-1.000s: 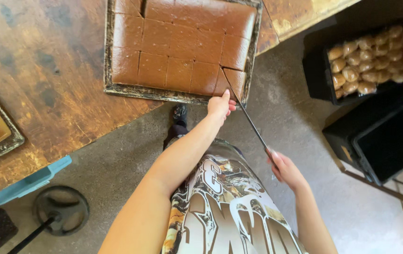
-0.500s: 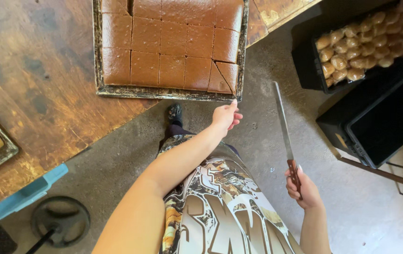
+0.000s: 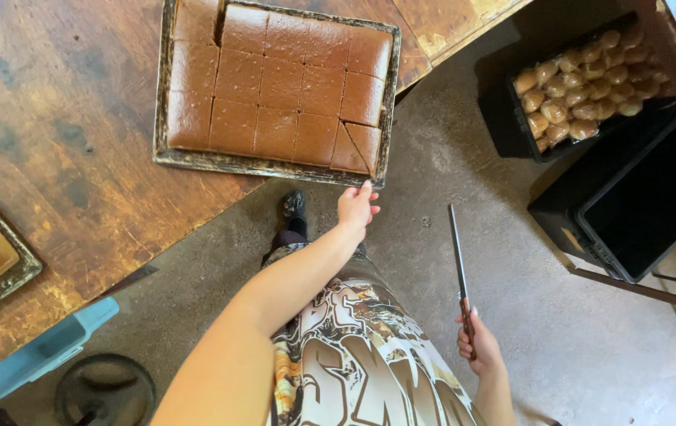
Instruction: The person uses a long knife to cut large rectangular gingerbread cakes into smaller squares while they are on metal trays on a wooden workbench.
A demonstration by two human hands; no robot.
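- Meanwhile, her left hand (image 3: 356, 207) reached, fingers loosely spread, just short of the baking tray (image 3: 271, 166) at twelve o'clock on the worktop (image 3: 62, 142).
- Right hand (image 3: 478, 347) gripped a long knife (image 3: 458, 260), blade pointing twelve o'clock.

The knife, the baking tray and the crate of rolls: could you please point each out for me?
Knife (image 3: 456, 252), head view, middle of the blade.
Baking tray (image 3: 263, 165), head view, near rim.
Crate of rolls (image 3: 511, 130), head view, dark left wall.
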